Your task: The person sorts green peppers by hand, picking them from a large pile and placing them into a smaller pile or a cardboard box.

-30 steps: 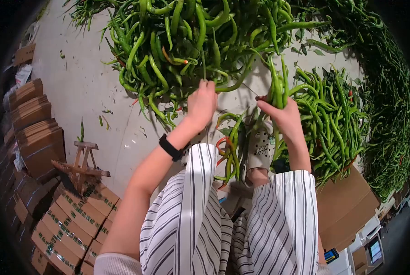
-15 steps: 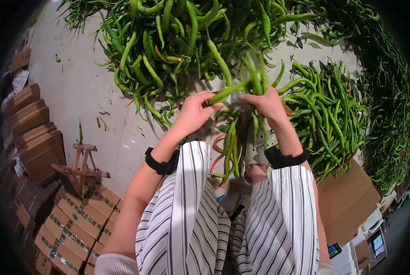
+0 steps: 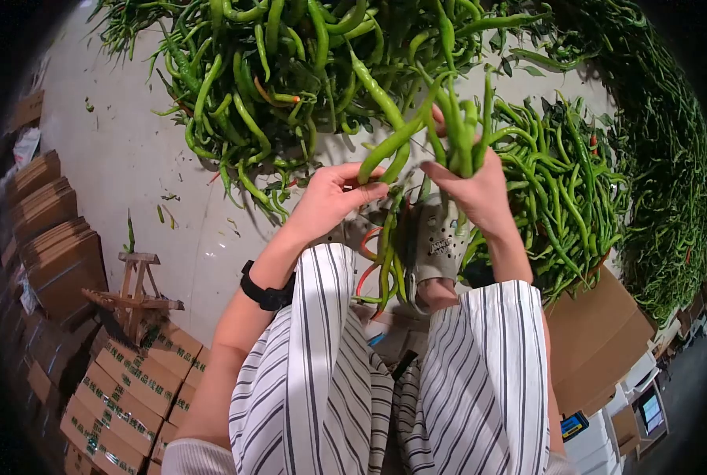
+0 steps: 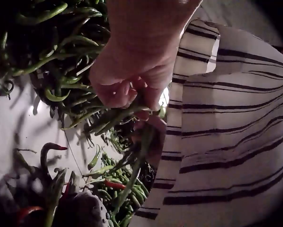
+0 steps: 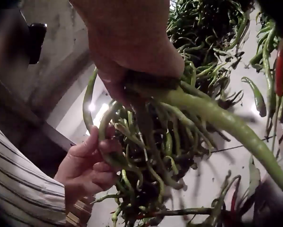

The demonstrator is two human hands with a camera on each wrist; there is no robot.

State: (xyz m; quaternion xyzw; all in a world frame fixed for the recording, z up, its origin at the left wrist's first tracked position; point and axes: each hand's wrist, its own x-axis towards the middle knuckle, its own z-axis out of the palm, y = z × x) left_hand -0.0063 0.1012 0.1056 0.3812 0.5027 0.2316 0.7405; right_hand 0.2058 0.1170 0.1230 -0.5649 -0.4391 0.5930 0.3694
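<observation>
My left hand [image 3: 333, 199] pinches a long green chili pepper [image 3: 393, 142] between thumb and fingers, and a second green chili [image 3: 375, 91] crosses it in the head view. In the right wrist view the left hand [image 5: 89, 165] shows thumb and fingertips closed on a curved pepper. To its right, my right hand [image 3: 480, 190] grips a bunch of green chilies [image 3: 462, 134], their ends standing up above the thumb. From the right wrist, one thick chili [image 5: 217, 116] juts out of that fist. Both hands are above the floor, in front of the large chili heap [image 3: 290, 71].
A smaller chili pile [image 3: 559, 190] lies right of the right hand, with a long bank of chilies [image 3: 670, 158] beyond. A few green and red chilies [image 3: 385, 253] lie beside a shoe [image 3: 436, 245]. Leftward are a wooden stool [image 3: 136, 293], flattened cartons [image 3: 60, 253] and printed boxes [image 3: 124, 396].
My left hand has drawn back from the heap's edge toward the body and now holds green chili. The right hand, still gripping its bunch, moved left toward the left hand, then slightly back right.
</observation>
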